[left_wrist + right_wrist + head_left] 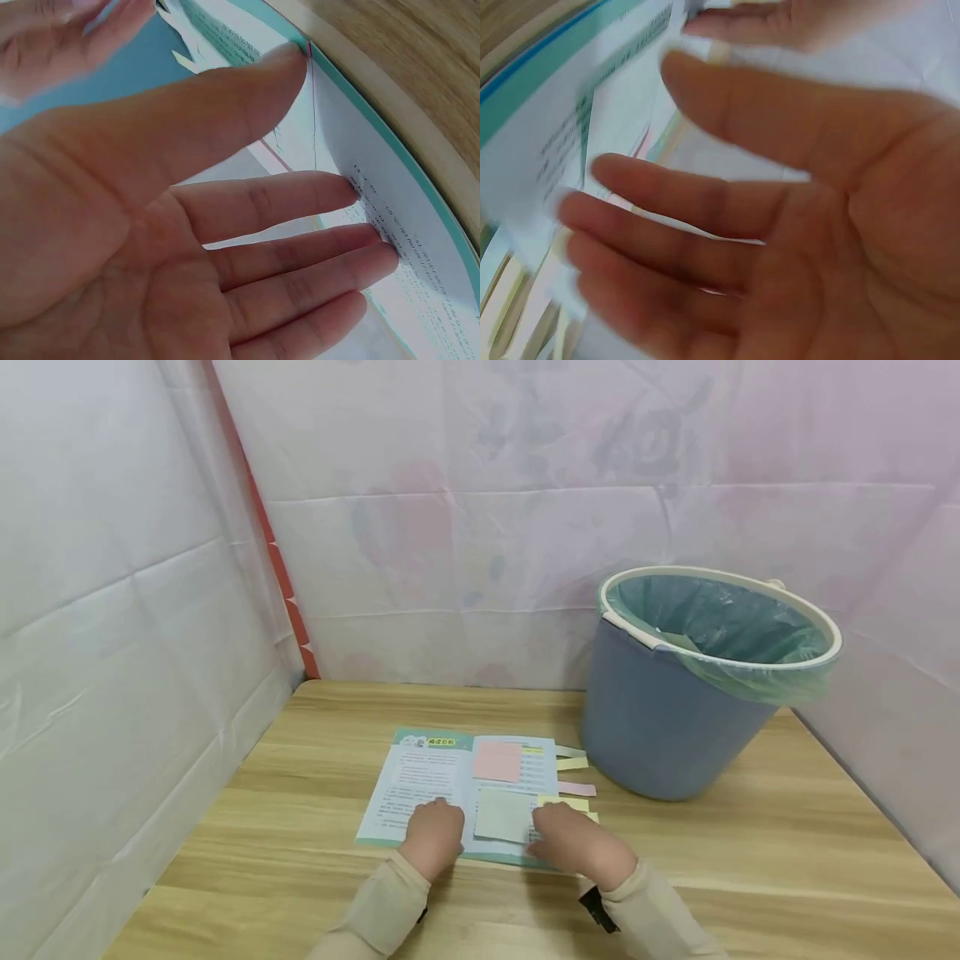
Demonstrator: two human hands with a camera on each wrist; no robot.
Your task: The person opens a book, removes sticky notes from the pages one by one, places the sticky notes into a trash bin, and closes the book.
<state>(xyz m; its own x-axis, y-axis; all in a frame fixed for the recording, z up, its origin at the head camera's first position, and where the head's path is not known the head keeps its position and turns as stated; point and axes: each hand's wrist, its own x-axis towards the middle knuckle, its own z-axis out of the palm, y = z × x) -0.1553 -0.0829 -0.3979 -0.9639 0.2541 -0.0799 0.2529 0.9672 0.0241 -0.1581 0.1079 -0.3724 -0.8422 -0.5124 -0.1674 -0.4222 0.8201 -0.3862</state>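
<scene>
At the near side of the open booklet (465, 768), which lies flat on the table (240, 827), you have both hands over the pages. Your left hand (433, 835) is over the lower part of its left page, fingers (300, 277) extended and thumb standing wide from them, reaching toward the fold. Your right hand (577, 843) is at the booklet's lower right corner, its fingers (667, 251) also long and loose with the thumb wide apart; their tips blur, so you cannot tell whether they touch the paper.

On the booklet's right page, a pink note (497, 761) sits toward the top and a pale green note (502, 816) below it, between your hands. A yellow tab (564, 802) crosses the booklet's right edge beside your right hand, and a pink tab (577, 789) sticks out farther up. Right of the booklet and beyond it stands a blue-grey bin (652, 718), lined with a green bag (720, 610).
</scene>
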